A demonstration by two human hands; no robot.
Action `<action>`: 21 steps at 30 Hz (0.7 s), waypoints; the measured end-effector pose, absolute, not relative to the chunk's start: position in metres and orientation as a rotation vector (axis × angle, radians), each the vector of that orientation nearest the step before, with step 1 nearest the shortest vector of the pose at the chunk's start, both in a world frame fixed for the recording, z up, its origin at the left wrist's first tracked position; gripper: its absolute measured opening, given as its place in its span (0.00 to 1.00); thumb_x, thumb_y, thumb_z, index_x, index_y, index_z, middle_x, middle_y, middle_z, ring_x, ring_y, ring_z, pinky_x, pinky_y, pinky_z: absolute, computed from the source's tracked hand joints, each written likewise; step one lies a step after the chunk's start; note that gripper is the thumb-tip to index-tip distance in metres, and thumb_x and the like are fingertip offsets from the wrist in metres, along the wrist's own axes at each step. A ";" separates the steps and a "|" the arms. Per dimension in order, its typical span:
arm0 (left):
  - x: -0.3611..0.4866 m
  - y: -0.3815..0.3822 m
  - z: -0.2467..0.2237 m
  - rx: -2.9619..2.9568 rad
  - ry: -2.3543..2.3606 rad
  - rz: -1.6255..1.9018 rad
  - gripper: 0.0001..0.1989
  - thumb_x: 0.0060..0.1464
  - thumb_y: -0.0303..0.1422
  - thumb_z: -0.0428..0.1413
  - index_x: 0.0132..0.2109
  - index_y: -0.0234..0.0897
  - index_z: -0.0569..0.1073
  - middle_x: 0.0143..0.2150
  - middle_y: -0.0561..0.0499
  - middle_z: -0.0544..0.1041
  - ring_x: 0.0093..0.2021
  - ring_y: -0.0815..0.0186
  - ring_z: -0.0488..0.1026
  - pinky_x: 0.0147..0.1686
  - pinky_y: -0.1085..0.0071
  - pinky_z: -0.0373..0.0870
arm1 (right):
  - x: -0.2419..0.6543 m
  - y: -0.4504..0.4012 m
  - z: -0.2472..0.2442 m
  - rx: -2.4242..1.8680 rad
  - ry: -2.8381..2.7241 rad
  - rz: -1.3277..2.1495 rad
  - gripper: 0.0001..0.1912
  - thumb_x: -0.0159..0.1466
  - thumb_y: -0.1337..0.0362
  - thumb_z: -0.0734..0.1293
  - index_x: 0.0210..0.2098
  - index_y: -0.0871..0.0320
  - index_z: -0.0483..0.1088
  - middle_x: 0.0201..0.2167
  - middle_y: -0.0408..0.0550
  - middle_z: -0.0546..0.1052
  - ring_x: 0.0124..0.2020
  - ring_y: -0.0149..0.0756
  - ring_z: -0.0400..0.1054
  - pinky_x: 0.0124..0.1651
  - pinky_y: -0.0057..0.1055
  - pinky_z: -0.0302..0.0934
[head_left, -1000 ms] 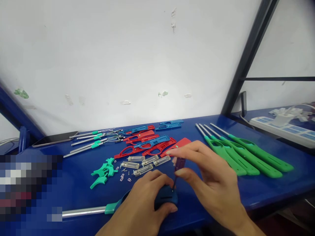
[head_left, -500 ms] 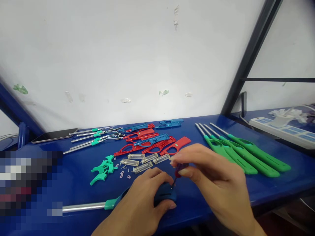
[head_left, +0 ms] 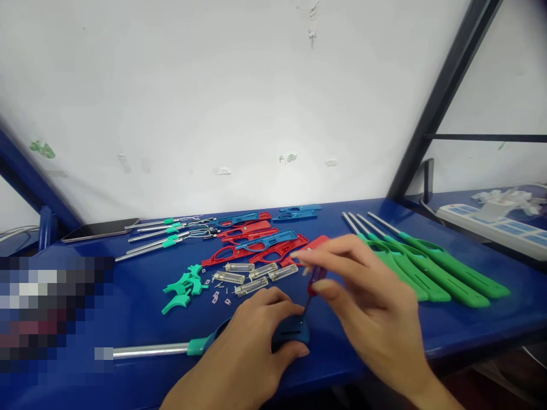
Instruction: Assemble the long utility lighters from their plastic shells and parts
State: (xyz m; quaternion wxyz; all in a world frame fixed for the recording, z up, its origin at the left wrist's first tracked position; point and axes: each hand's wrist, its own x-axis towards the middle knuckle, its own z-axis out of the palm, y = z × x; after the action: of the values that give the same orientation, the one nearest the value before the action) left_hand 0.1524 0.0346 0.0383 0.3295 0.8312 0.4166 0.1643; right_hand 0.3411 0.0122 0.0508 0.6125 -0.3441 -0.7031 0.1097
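My left hand [head_left: 252,347] grips the handle of a blue lighter [head_left: 292,332], whose silver tube and teal collar point left along the table. In my right hand [head_left: 367,307], thumb and fingers pinch a small purple-red screwdriver [head_left: 315,280]. Its thin shaft slants down to the handle's right end, where the tip meets the casing near a slot. Beyond my hands lie several clear fuel tanks [head_left: 250,286], with teal triggers [head_left: 178,302] and tiny screws and clips to their left. Red casing halves [head_left: 222,255] and blue casing halves [head_left: 265,241] are spread behind the tanks.
Several green lighters [head_left: 457,275] lie side by side at the right. Silver tubes with wires [head_left: 149,246] and a dark flat device [head_left: 100,229] rest at the back left. A white power strip [head_left: 496,228] is at the far right, past a black post [head_left: 440,102].
The camera view has shifted slightly. My right fingers have changed their hold on the screwdriver, which now shows more of its handle and stands a little differently. My left hand keeps its grip.
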 end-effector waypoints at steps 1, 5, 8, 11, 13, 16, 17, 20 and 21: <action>0.152 0.034 0.037 2.173 1.093 0.431 0.21 0.59 0.32 0.71 0.59 0.45 0.82 0.56 0.49 0.81 0.57 0.54 0.78 0.63 0.59 0.72 | 0.342 0.012 0.052 -0.797 -1.658 0.299 0.18 0.75 0.70 0.67 0.58 0.44 0.80 0.47 0.43 0.81 0.47 0.34 0.76 0.47 0.30 0.72; 0.149 0.033 0.035 2.194 1.076 0.449 0.22 0.59 0.32 0.70 0.60 0.46 0.82 0.57 0.49 0.80 0.60 0.54 0.77 0.64 0.60 0.71 | 0.344 0.012 0.052 -0.757 -1.647 0.372 0.18 0.74 0.71 0.69 0.56 0.43 0.81 0.39 0.41 0.81 0.40 0.34 0.76 0.42 0.31 0.72; 0.148 0.032 0.036 2.198 1.064 0.459 0.22 0.60 0.31 0.70 0.61 0.45 0.81 0.58 0.49 0.80 0.61 0.54 0.76 0.66 0.59 0.69 | 0.343 0.014 0.052 -0.766 -1.599 0.239 0.17 0.69 0.69 0.75 0.54 0.43 0.83 0.37 0.42 0.77 0.38 0.35 0.73 0.43 0.35 0.71; 0.149 0.033 0.037 2.198 1.074 0.442 0.21 0.60 0.32 0.70 0.60 0.45 0.82 0.57 0.49 0.80 0.58 0.53 0.78 0.63 0.58 0.72 | 0.344 0.015 0.053 -0.766 -1.679 0.336 0.19 0.76 0.69 0.66 0.60 0.44 0.80 0.48 0.47 0.80 0.46 0.39 0.76 0.43 0.36 0.73; 0.149 0.034 0.036 2.208 1.066 0.452 0.20 0.61 0.33 0.70 0.59 0.46 0.82 0.58 0.49 0.80 0.59 0.53 0.77 0.63 0.58 0.72 | 0.345 0.016 0.052 -0.733 -1.692 0.427 0.20 0.77 0.70 0.64 0.60 0.43 0.79 0.48 0.46 0.81 0.46 0.39 0.76 0.42 0.35 0.73; 0.149 0.034 0.034 2.220 1.040 0.478 0.22 0.60 0.31 0.70 0.61 0.46 0.81 0.60 0.49 0.80 0.63 0.53 0.75 0.66 0.58 0.69 | 0.344 0.017 0.047 -0.725 -1.608 0.337 0.21 0.70 0.72 0.73 0.57 0.42 0.81 0.37 0.42 0.78 0.40 0.36 0.73 0.44 0.35 0.71; 0.149 0.034 0.034 2.219 1.038 0.480 0.22 0.60 0.31 0.70 0.61 0.45 0.81 0.60 0.49 0.79 0.63 0.53 0.75 0.67 0.59 0.69 | 0.344 0.017 0.046 -0.733 -1.590 0.290 0.21 0.69 0.71 0.75 0.56 0.41 0.81 0.37 0.41 0.77 0.40 0.36 0.73 0.45 0.36 0.71; 0.148 0.034 0.034 2.215 1.046 0.479 0.22 0.60 0.32 0.70 0.61 0.45 0.81 0.59 0.49 0.80 0.61 0.53 0.76 0.65 0.58 0.70 | 0.344 0.016 0.044 -0.743 -1.639 0.309 0.19 0.73 0.68 0.71 0.60 0.41 0.80 0.47 0.45 0.80 0.47 0.39 0.75 0.49 0.38 0.72; 0.148 0.034 0.034 2.218 1.048 0.478 0.22 0.61 0.33 0.70 0.61 0.45 0.81 0.60 0.49 0.80 0.61 0.53 0.77 0.64 0.58 0.71 | 0.344 0.016 0.045 -0.728 -1.665 0.367 0.19 0.75 0.68 0.68 0.60 0.41 0.80 0.50 0.46 0.81 0.49 0.39 0.75 0.48 0.37 0.73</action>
State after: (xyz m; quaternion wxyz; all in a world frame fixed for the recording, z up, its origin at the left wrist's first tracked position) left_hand 0.1478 0.0335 0.0339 0.3155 0.8420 0.3980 0.1816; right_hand 0.3439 0.0161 0.0448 0.6004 -0.3141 -0.7181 0.1585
